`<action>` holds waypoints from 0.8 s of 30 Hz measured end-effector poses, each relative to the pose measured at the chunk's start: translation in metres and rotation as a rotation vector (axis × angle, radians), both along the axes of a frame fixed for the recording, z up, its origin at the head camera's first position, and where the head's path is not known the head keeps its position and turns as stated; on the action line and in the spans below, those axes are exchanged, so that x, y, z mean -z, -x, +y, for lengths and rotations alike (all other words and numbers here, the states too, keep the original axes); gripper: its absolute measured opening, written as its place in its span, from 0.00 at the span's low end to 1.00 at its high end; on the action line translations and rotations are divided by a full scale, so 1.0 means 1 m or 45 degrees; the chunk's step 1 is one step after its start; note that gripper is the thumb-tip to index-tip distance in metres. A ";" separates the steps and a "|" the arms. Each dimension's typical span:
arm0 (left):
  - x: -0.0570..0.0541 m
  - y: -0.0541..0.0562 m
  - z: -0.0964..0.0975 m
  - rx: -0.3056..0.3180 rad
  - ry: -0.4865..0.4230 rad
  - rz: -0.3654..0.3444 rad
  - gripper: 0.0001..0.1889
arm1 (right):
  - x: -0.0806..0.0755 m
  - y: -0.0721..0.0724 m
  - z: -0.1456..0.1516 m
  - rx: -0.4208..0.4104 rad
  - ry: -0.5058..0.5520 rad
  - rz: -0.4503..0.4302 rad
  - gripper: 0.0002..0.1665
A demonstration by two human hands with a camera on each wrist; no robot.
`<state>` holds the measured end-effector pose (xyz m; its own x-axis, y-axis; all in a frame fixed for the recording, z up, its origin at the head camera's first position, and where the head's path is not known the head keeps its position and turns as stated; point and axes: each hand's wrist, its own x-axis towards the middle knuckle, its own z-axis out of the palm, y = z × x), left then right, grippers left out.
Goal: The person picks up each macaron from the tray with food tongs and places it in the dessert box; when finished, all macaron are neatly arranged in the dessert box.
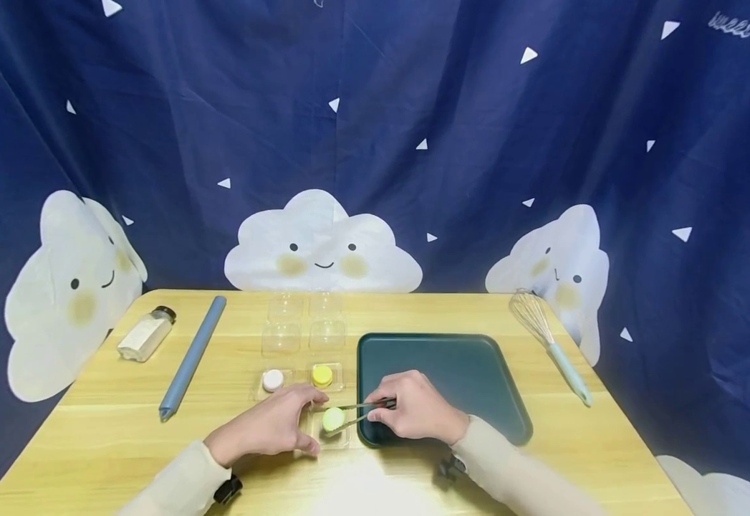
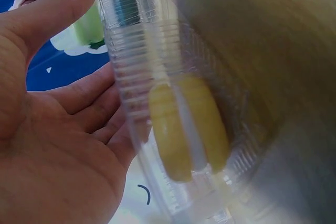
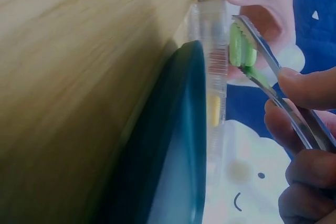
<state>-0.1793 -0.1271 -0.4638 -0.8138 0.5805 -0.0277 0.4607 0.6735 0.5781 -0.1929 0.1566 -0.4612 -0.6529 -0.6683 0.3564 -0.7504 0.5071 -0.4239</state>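
My right hand (image 1: 416, 405) grips metal tongs (image 3: 270, 59), and their tips pinch a light green macaron (image 3: 241, 48). The macaron is over the near right part of a clear plastic macaron box (image 1: 342, 438), above its walls in the right wrist view. My left hand (image 1: 274, 423) lies at the box's near left side, thumb and fingers spread, with fingertips right at the edge. Inside the box sit a pale pink macaron (image 1: 273, 380) and a yellow macaron (image 1: 321, 375); in the left wrist view a yellow macaron (image 2: 168, 135) shows through the clear wall.
The box's clear domed lid (image 1: 304, 319) lies opened toward the back. A dark green tray (image 1: 452, 365) is right of the box, partly under my right hand. Farther right lies a whisk (image 1: 561, 358). On the left are a blue-grey rolling pin (image 1: 193, 358) and a black-capped jar (image 1: 147, 335).
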 end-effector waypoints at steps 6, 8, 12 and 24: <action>-0.001 0.001 0.001 0.002 0.005 0.011 0.39 | -0.001 0.002 -0.004 0.004 -0.058 0.030 0.07; -0.001 0.001 0.001 0.004 0.006 0.019 0.38 | 0.000 0.002 -0.006 0.006 -0.075 0.044 0.06; -0.001 0.002 0.001 0.012 0.001 0.025 0.39 | -0.001 0.003 -0.008 0.004 -0.102 0.059 0.06; 0.001 0.001 -0.001 0.018 -0.019 0.025 0.39 | 0.001 0.004 -0.018 -0.039 -0.217 0.115 0.05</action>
